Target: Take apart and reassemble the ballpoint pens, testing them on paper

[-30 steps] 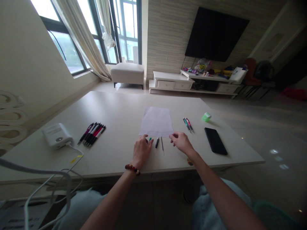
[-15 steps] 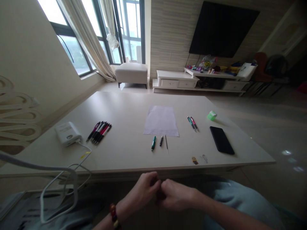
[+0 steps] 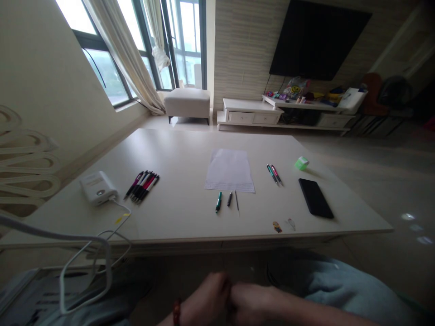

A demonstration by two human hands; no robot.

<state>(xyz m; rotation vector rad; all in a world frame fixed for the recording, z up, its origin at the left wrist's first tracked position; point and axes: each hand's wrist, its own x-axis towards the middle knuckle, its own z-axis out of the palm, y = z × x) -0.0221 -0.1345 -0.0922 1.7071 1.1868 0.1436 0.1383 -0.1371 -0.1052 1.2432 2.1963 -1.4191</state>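
- My left grip (image 3: 207,299) and right grip (image 3: 254,303) sit low, over my lap and below the near edge of the desk (image 3: 176,158), forearms coming in from either side, hands pressed together.
- Both are curled against each other; I cannot tell whether they are clenched on anything.
- Straight ahead of the grips, on the desk: one green pen (image 3: 218,202), one black pen (image 3: 229,198), one thin stylus (image 3: 237,200), side by side.
- Just beyond those: one sheet of paper (image 3: 229,171).
- Ahead and right: two pens (image 3: 274,174), one phone (image 3: 316,198), one green block (image 3: 302,163), one Minion sticker (image 3: 277,227).
- Ahead and left: one bundle of pens (image 3: 141,186), too tight to count, and one white box (image 3: 98,187) with a cable.
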